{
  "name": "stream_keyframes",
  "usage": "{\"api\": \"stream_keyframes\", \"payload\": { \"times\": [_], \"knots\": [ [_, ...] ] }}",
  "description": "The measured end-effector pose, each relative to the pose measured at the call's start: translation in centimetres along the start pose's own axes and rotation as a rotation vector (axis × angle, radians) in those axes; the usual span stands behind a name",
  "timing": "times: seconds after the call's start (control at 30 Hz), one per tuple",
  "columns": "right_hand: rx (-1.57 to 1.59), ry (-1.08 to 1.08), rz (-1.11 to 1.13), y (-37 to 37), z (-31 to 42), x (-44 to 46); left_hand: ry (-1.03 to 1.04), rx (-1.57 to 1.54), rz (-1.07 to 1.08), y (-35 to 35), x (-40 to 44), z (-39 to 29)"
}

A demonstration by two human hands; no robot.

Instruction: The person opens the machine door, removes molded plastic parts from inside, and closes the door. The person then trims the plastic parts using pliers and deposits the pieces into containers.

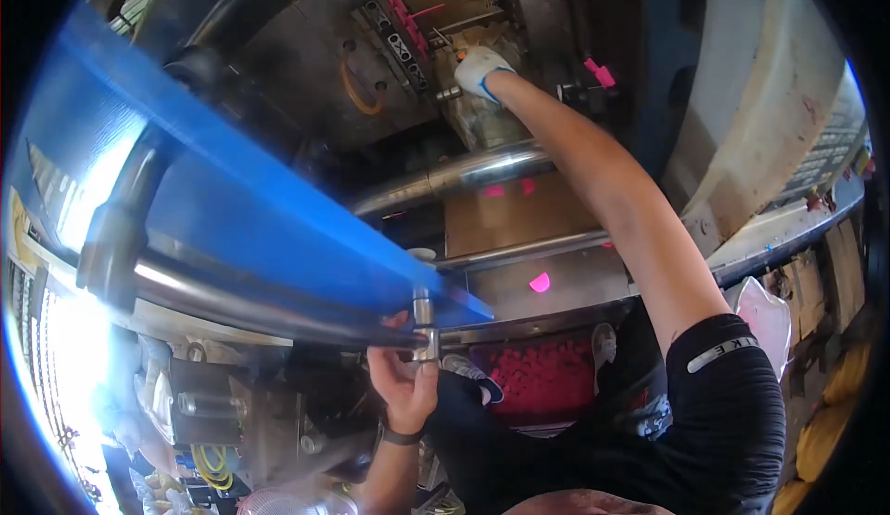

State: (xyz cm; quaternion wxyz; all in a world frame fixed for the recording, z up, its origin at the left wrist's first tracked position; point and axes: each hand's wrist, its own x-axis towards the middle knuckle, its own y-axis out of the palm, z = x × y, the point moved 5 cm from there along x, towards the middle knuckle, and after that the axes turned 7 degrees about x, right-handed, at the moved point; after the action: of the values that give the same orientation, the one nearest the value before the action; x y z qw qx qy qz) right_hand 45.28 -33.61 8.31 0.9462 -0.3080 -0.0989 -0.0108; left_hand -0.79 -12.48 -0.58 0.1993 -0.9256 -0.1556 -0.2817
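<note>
near the pink strip (pixel 404 14), the gloved right hand (pixel 484 72) has an indiscernible grip, and the left hand (pixel 404 390) clamps the metal fitting (pixel 424 313) beside the blue panel (pixel 250 172).

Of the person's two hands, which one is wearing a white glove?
The right hand, at the end of the outstretched arm, wears it; the left hand, near the blue panel, is ungloved, its skin visible.
</note>
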Motion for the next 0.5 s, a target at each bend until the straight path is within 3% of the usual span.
{"api": "stream_keyframes", "payload": {
  "times": [0.2,0.33,0.47,0.5],
  "knots": [
    [0.002,-0.064,-0.08,3.3,0.2,7.2,0.078,0.302,-0.008,-0.9,2.5,-1.1],
    [-0.043,-0.108,-0.062,4.4,0.7,10.2,0.142,0.085,-0.319,-0.4,2.3,1.6],
    [-0.091,-0.126,-0.063,5.6,1.4,12.7,0.137,0.009,-0.462,-0.7,2.8,2.5],
    [-0.185,-0.229,-0.045,7.8,0.3,16.3,0.141,0.015,-0.46,-0.8,3.0,2.8]
  ]
}}
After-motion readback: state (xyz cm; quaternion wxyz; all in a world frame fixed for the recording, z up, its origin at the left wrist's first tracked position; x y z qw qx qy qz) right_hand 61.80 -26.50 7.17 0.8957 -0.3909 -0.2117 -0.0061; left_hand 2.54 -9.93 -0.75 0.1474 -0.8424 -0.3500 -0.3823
